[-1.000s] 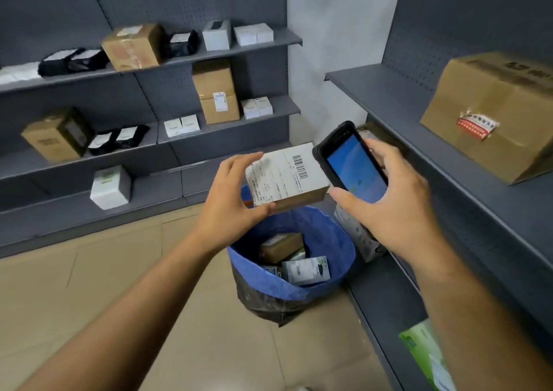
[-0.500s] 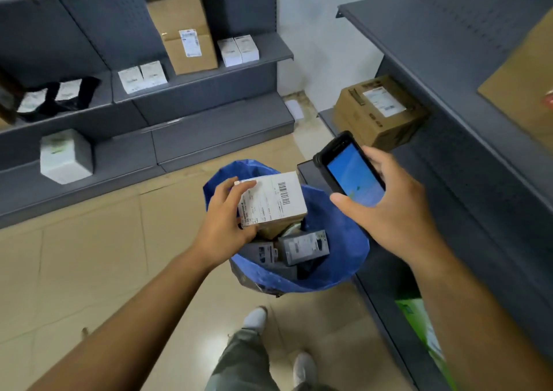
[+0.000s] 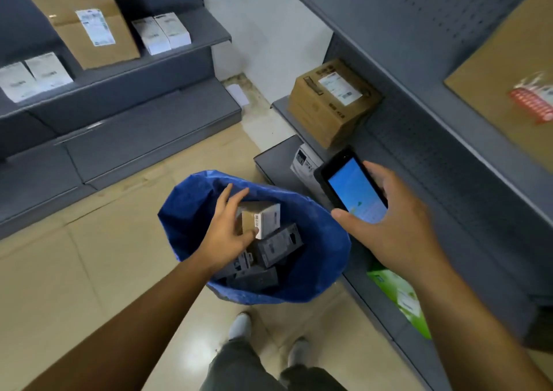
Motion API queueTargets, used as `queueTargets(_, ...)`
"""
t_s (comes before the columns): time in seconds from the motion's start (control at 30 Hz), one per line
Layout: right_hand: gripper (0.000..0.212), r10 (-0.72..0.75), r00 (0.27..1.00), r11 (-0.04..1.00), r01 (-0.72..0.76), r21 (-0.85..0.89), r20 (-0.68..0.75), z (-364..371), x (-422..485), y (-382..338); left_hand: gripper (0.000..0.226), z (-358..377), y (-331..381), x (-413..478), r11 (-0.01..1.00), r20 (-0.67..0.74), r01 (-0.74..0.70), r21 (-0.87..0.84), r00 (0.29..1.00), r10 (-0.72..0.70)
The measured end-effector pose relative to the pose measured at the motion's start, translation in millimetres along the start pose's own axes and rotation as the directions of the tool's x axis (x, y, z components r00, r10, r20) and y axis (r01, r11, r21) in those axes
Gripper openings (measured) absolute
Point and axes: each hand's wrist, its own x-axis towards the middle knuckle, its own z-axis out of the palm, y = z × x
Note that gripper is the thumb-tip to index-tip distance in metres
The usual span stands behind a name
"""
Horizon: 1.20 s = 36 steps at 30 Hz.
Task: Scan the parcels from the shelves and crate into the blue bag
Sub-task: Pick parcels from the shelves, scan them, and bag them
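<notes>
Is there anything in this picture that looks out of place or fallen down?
One thing: a flat white paper lies on the floor in the far corner by the wall, not on a shelf or in the blue bag. Whether it is a parcel, I cannot tell. Nothing else stands out.

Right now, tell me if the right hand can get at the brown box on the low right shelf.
Probably not: the right hand grips the scanner, though the brown box sits unobstructed.

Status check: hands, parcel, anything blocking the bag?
Left hand grips white parcel inside blue bag, not released. Right hand holds scanner. Nothing blocking bag mouth.
</notes>
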Motion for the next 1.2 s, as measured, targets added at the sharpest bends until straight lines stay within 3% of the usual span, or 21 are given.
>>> queueTargets(0.13, 0.084, 0.059, 0.997, 0.998, -0.060, -0.025, -0.051, -7.1, -11.4, -1.3, 0.080, -6.2, 34.0, 8.4, 0.994, 0.033, -0.113, 0.002, 0.993, 0.113)
queueTargets(0.3, 0.086, 0.090, 0.986, 0.996, -0.091, 0.000, -0.141, -31.3, -39.6, -1.8, 0.066, -4.7, 119.3, 2.4, 0.949, 0.115, -0.294, -0.113, 0.945, 0.306)
queueTargets(0.63, 0.085, 0.105, 0.894, 0.994, -0.090, 0.054, -0.436, -138.3, -166.4, 41.0, 0.064, 80.1, 297.4, -71.8, 0.767, 0.269, -0.608, -0.205, 0.719, 0.641)
queueTargets(0.93, 0.085, 0.223, 0.724, 0.967, -0.249, 0.054, -0.652, -244.3, -356.0, 121.1, 0.068, 241.8, 395.2, -193.3, 0.625, 0.437, -0.715, -0.314, 0.475, 0.764)
queueTargets(1.2, 0.088, 0.375, 0.451, 0.880, -0.447, 0.159, -0.810, -291.0, -554.4, 186.5, 0.064, 414.3, 440.6, -331.9, 0.577, 0.568, -0.645, -0.501, 0.257, 0.782)
